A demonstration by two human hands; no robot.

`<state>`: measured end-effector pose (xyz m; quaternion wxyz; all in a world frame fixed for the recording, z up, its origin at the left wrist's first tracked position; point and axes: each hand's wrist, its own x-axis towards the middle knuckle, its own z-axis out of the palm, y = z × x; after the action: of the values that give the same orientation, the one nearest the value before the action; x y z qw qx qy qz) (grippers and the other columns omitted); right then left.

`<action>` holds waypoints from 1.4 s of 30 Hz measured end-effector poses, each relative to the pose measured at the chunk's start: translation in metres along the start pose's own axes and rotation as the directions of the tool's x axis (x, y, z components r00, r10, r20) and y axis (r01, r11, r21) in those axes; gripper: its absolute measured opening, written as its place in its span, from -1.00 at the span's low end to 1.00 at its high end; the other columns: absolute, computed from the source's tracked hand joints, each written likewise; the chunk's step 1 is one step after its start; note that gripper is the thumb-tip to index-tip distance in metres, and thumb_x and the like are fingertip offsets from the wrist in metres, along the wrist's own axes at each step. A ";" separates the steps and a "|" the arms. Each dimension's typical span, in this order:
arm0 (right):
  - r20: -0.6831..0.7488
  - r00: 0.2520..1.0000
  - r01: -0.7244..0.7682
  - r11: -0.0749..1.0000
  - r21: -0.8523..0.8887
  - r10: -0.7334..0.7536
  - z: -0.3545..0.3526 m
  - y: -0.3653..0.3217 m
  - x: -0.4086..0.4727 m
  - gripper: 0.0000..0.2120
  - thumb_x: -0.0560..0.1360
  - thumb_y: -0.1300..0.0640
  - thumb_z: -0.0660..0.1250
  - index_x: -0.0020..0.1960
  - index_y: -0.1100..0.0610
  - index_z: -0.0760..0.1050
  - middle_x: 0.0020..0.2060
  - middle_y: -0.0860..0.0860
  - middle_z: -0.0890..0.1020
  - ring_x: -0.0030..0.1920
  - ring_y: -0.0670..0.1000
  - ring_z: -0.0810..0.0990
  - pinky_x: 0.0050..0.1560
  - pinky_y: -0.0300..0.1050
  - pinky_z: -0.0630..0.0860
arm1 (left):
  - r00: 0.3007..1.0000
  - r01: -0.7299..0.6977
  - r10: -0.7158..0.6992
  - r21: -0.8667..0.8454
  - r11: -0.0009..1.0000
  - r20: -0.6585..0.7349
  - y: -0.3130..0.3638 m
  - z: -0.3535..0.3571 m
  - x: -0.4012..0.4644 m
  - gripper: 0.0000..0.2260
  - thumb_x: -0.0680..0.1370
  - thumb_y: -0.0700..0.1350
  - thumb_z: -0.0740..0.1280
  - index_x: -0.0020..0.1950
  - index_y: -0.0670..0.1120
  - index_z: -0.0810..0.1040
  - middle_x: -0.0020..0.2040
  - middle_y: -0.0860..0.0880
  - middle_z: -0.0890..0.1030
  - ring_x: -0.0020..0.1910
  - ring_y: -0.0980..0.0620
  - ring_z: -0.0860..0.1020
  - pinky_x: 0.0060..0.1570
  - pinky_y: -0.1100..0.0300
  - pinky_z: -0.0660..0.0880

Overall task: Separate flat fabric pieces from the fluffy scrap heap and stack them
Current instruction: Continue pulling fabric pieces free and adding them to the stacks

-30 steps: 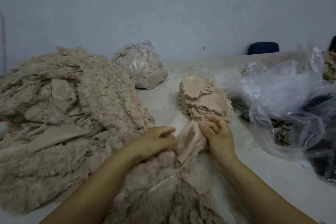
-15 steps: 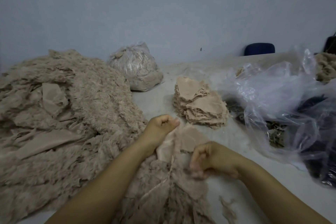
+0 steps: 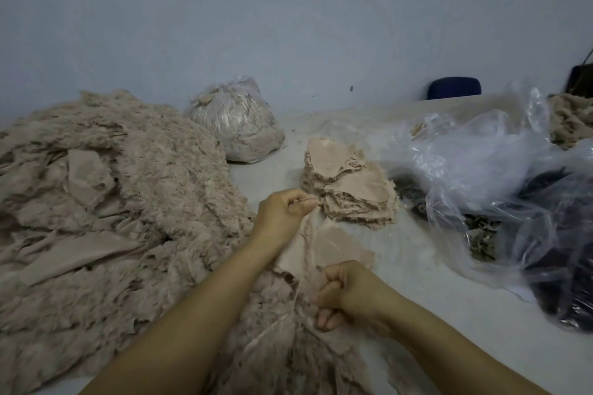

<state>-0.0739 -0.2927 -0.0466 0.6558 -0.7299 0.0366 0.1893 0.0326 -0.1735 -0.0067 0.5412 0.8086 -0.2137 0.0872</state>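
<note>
Spreading across the left half of the tabletop (image 3: 426, 269), the fluffy scrap heap (image 3: 106, 202) is a wide mound of beige pile with several smooth flat pieces showing among the fluff. Behind its far right edge a tied clear bag (image 3: 236, 120) packed with the same beige material stands against the wall.

Left hand (image 3: 282, 213): raised above the near tongue of the heap, fingers curled, grip pinching the top edge of a flat fabric piece (image 3: 333, 245) between thumb and fingertips. The piece hangs down and to the right from that pinch, its smooth face up, its lower part lying on the fluff.

Just beyond the left hand, and apart from the heap, sits the stack (image 3: 351, 184) of flat pieces already sorted, ragged-edged, several layers high, resting directly on the tabletop.

Right hand (image 3: 345, 293): lower and nearer the camera, fingers curled into a fist, grip closed on fluffy scrap at the lower edge of the same piece. Exact contact point between fingers and fabric is partly hidden by the fist.

Right side: loose clear plastic bags (image 3: 475, 170) lie crumpled on the tabletop, with dark material visible inside the nearer one. A blue chair back (image 3: 454, 88) shows behind the far table edge.
</note>
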 end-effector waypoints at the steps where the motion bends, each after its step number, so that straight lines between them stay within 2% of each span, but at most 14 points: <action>1: 0.004 1.000 0.007 1.000 -0.001 -0.007 -0.002 0.001 -0.002 -0.88 0.52 0.38 0.31 -0.16 0.24 0.52 -0.47 0.05 0.63 -0.47 -0.07 0.61 -0.43 -0.25 0.56 | 1.000 0.006 -0.006 -0.001 1.000 -0.003 -0.002 -0.001 0.000 -0.77 0.49 -0.14 0.41 -0.35 0.11 0.56 -0.36 0.24 0.56 -0.32 0.33 0.49 -0.27 0.48 0.38; 4: -0.135 0.983 0.141 0.986 0.093 -0.127 -0.004 -0.008 -0.003 -0.84 0.50 0.19 0.40 0.01 0.22 0.48 -0.41 0.04 0.63 -0.41 -0.01 0.61 -0.40 -0.16 0.59 | 0.986 0.049 -0.045 -0.024 0.998 0.160 -0.003 0.002 -0.003 -0.80 0.44 -0.10 0.46 -0.37 0.11 0.62 -0.39 0.20 0.61 -0.32 0.28 0.53 -0.26 0.40 0.40; 7: -0.309 0.924 0.278 0.951 0.133 -0.227 -0.005 -0.014 0.003 -0.80 0.51 0.10 0.39 -0.01 0.22 0.46 -0.45 0.03 0.62 -0.46 0.01 0.60 -0.46 -0.15 0.55 | 0.934 0.074 -0.062 -0.020 0.997 0.351 0.001 0.010 -0.009 -0.90 0.42 -0.08 0.49 -0.29 0.09 0.69 -0.31 0.14 0.67 -0.26 0.24 0.60 -0.24 0.36 0.44; 10: -0.353 0.906 0.298 0.945 0.135 -0.235 -0.002 -0.007 0.006 -0.88 0.51 0.25 0.36 -0.08 0.26 0.43 -0.41 0.11 0.59 -0.46 0.03 0.56 -0.44 -0.14 0.56 | 0.950 0.081 -0.045 -0.102 0.992 0.310 0.003 0.003 -0.004 -0.83 0.42 -0.12 0.49 -0.35 0.11 0.67 -0.33 0.17 0.66 -0.27 0.29 0.57 -0.16 0.31 0.43; 15: -0.377 0.900 0.325 0.915 0.239 -0.221 0.002 -0.010 0.009 -0.80 0.53 0.23 0.33 0.14 0.15 0.48 -0.16 0.17 0.59 -0.27 0.07 0.65 -0.28 0.00 0.63 | 0.918 0.056 -0.055 0.008 0.998 0.393 0.007 0.004 -0.006 -0.85 0.38 -0.06 0.51 -0.37 0.14 0.67 -0.37 0.15 0.65 -0.32 0.29 0.55 -0.23 0.36 0.43; 17: -0.374 0.906 0.268 0.952 0.146 -0.197 0.005 -0.013 0.013 -0.91 0.54 0.30 0.25 -0.01 0.20 0.52 -0.32 0.16 0.55 -0.38 0.05 0.60 -0.30 0.02 0.64 | 0.937 0.018 -0.045 0.081 0.997 0.346 0.006 0.008 -0.005 -0.78 0.40 -0.08 0.50 -0.42 0.15 0.63 -0.44 0.22 0.60 -0.37 0.36 0.51 -0.32 0.49 0.38; 20: -0.332 0.934 0.184 0.975 0.124 -0.134 0.008 -0.011 0.014 -0.77 0.55 0.30 0.28 -0.29 0.19 0.42 -0.54 0.00 0.53 -0.48 -0.04 0.58 -0.36 -0.14 0.62 | 0.977 -0.020 -0.017 0.166 0.986 0.214 -0.002 0.005 0.000 -0.81 0.43 -0.14 0.47 -0.35 0.09 0.64 -0.45 0.24 0.57 -0.37 0.37 0.50 -0.32 0.54 0.35; 23: -0.262 0.958 0.163 0.973 0.164 -0.116 0.008 -0.004 0.010 -0.87 0.54 0.32 0.31 -0.19 0.25 0.53 -0.44 0.06 0.63 -0.42 -0.04 0.63 -0.37 -0.22 0.60 | 0.997 0.054 -0.060 0.117 0.992 0.043 -0.011 -0.002 0.002 -0.91 0.46 -0.15 0.44 -0.21 -0.14 0.68 -0.32 0.08 0.61 -0.31 0.22 0.52 -0.28 0.45 0.39; 25: -0.263 0.959 0.162 0.964 0.213 -0.103 0.009 -0.002 0.008 -0.93 0.56 0.31 0.28 -0.04 0.26 0.55 -0.38 0.08 0.64 -0.41 -0.03 0.61 -0.36 -0.19 0.60 | 0.996 0.086 -0.086 0.037 0.996 0.005 -0.014 -0.004 0.004 -0.89 0.47 -0.14 0.44 -0.27 -0.09 0.67 -0.34 0.12 0.60 -0.36 0.29 0.52 -0.32 0.47 0.40; 28: -0.259 0.961 0.169 0.946 0.277 -0.095 0.008 -0.004 0.010 -0.89 0.58 0.16 0.28 -0.02 0.22 0.51 -0.40 0.06 0.60 -0.46 -0.02 0.56 -0.44 -0.20 0.54 | 0.984 0.082 -0.091 0.065 0.994 0.154 -0.008 0.001 0.005 -0.82 0.41 -0.11 0.49 -0.36 0.11 0.63 -0.39 0.22 0.59 -0.38 0.41 0.51 -0.32 0.56 0.37; 31: -0.176 0.984 0.078 0.953 0.291 -0.026 0.017 -0.006 0.011 -0.89 0.56 0.25 0.29 -0.12 0.25 0.43 -0.47 0.10 0.57 -0.50 -0.04 0.58 -0.51 -0.26 0.51 | 0.978 0.039 -0.058 0.097 0.994 0.201 -0.004 0.008 0.006 -0.93 0.40 -0.10 0.50 -0.26 0.06 0.69 -0.30 0.18 0.66 -0.22 0.33 0.58 -0.20 0.49 0.45; 34: -0.194 0.981 0.022 0.966 0.257 0.029 0.022 0.000 0.012 -0.84 0.54 0.37 0.24 -0.21 0.27 0.44 -0.48 0.14 0.57 -0.50 -0.04 0.60 -0.49 -0.27 0.54 | 0.998 -0.034 0.026 0.147 0.989 0.051 -0.006 0.006 0.011 -0.95 0.44 -0.11 0.46 -0.14 -0.05 0.72 -0.18 0.07 0.70 -0.15 0.22 0.60 -0.10 0.44 0.45; 38: -0.150 0.987 -0.028 0.982 0.185 0.057 0.017 0.006 0.004 -0.83 0.50 0.41 0.25 -0.23 0.28 0.52 -0.50 0.14 0.59 -0.51 -0.04 0.60 -0.47 -0.24 0.56 | 0.986 -0.005 0.006 0.006 1.000 -0.169 -0.005 -0.008 0.022 -0.86 0.46 -0.15 0.43 -0.27 0.04 0.67 -0.31 0.14 0.63 -0.36 0.29 0.54 -0.29 0.52 0.41; 42: -0.113 0.991 -0.061 0.992 0.112 0.074 0.017 0.005 -0.002 -0.91 0.55 0.30 0.26 -0.04 0.19 0.53 -0.48 0.06 0.62 -0.52 -0.05 0.60 -0.51 -0.26 0.52 | 1.000 0.017 -0.017 -0.014 1.000 -0.007 -0.002 -0.012 0.025 -0.90 0.41 -0.13 0.49 -0.25 0.08 0.68 -0.38 0.28 0.59 -0.33 0.41 0.55 -0.25 0.57 0.42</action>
<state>-0.0814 -0.2773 -0.0519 0.6843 -0.7016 0.1097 0.1660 0.0570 -0.1682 0.0057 0.5482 0.8063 -0.2054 0.0840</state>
